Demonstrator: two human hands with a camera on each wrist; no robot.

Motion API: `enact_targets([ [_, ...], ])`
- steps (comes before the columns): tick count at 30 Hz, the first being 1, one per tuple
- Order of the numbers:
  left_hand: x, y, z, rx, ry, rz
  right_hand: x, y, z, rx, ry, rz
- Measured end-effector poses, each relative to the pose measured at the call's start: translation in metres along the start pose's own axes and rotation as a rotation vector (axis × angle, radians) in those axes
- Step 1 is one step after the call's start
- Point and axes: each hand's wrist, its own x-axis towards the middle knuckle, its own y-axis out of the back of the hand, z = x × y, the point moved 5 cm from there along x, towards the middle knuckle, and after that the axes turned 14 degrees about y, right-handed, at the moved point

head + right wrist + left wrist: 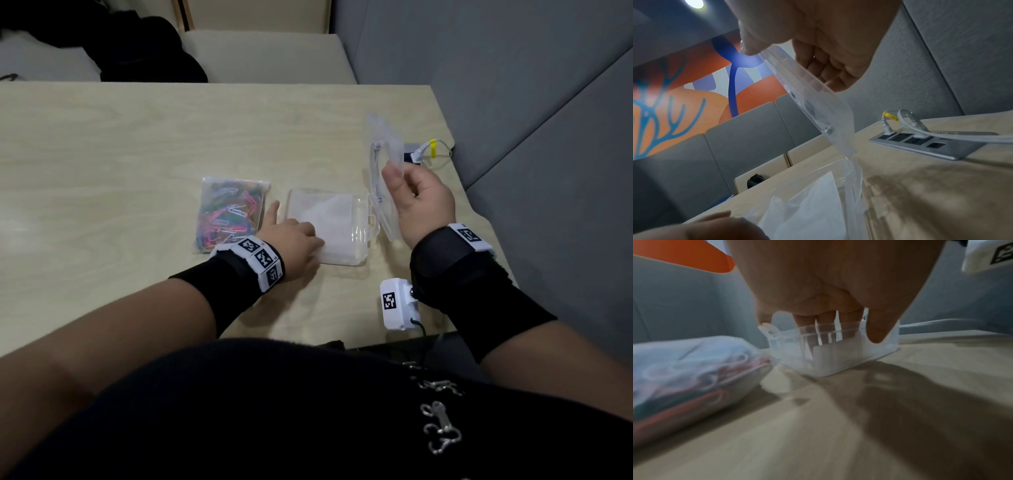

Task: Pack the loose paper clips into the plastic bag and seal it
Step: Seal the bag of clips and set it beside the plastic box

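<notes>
Dark top, foreground. Left hand: grip clamps clear box wall, steadying it on tabletop. Right hand: grip pinches lid, holding box open. Filled plastic bag alongside.

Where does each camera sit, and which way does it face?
Head: above the table, facing down and forward at bag, box and lid; forearms, left hand, right hand, torso show.
Left wrist: under the left hand, facing along it at the box; left fingers show.
Right wrist: under the right hand, facing up along the lid toward the wall; right fingers show.
Shared: both wrist views catch the box.
</notes>
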Motion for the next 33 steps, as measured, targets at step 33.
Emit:
enact_targets([
  [33,-0.013,0.013,-0.059,-0.761,0.498,-0.032,-0.053,-0.1,-0.011,-0.719,0.337,-0.801],
])
